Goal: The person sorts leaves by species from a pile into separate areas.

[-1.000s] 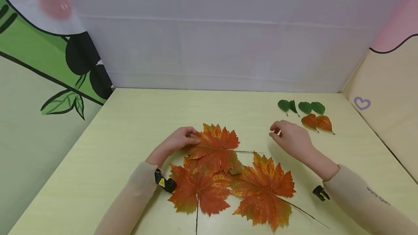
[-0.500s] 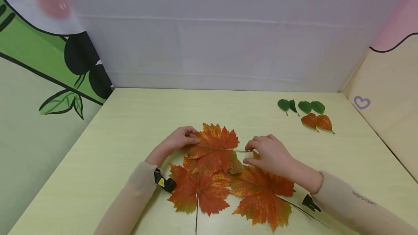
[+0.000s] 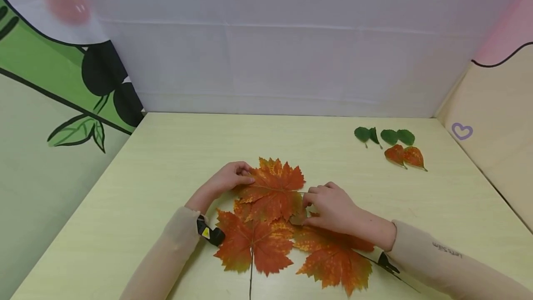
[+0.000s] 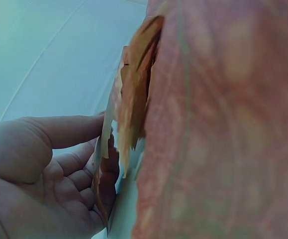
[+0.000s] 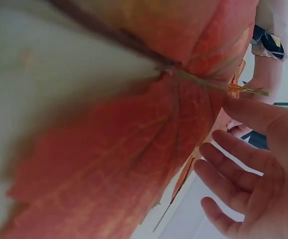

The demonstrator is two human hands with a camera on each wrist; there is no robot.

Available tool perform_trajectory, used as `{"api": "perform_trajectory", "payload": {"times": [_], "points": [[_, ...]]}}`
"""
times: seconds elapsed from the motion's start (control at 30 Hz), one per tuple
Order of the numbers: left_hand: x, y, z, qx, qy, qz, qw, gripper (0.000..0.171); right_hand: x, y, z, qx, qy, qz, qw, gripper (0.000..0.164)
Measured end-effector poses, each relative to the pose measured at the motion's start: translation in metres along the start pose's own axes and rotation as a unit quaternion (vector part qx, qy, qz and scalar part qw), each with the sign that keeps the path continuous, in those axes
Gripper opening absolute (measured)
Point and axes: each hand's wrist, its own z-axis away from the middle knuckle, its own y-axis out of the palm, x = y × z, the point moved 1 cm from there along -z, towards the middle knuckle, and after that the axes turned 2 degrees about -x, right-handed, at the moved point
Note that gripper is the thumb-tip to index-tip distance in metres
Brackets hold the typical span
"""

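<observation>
Orange-red, the far leaf (image 3: 275, 190) was on the bench (image 3: 166, 156) beyond the near-left leaf (image 3: 270, 249) and the near-right leaf (image 3: 343, 265); from afar I saw the left grip (image 3: 229, 177) pinching its left edge between thumb and fingers; the right grip (image 3: 333, 205) was loosely spread beside its stem side, touching or not I couldn't tell; small green leaves (image 3: 389, 137) and rusty leaves (image 3: 413, 156) lay farther right.
</observation>
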Motion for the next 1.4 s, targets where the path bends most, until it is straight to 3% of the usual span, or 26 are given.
{"api": "perform_trajectory", "payload": {"times": [0.23, 0.47, 0.67, 0.8, 1.03, 1.4], "points": [[0.001, 0.0, -0.001, 0.0, -0.004, 0.003, 1.0, 0.021, 0.006, 0.002, 0.0, 0.022, -0.038, -0.006, 0.999, 0.025], [0.003, -0.001, 0.002, 0.009, 0.032, 0.014, 0.9993, 0.024, 0.011, 0.002, 0.0, -0.021, -0.062, 0.02, 0.998, 0.006], [0.001, 0.001, 0.001, -0.001, 0.004, 0.0, 1.0, 0.02, 0.007, -0.009, 0.001, -0.03, -0.037, -0.033, 0.998, 0.003], [0.0, 0.001, 0.001, -0.002, 0.004, 0.001, 1.0, 0.019, 0.001, -0.017, 0.004, -0.038, -0.019, -0.084, 0.996, 0.002], [0.001, 0.001, 0.001, -0.001, 0.006, -0.005, 1.0, 0.02, -0.011, -0.028, 0.012, -0.015, 0.037, -0.161, 0.986, 0.008], [-0.002, 0.001, 0.002, -0.002, 0.001, -0.008, 1.0, 0.019, -0.04, -0.036, 0.024, -0.026, 0.084, -0.17, 0.982, 0.022]]}}
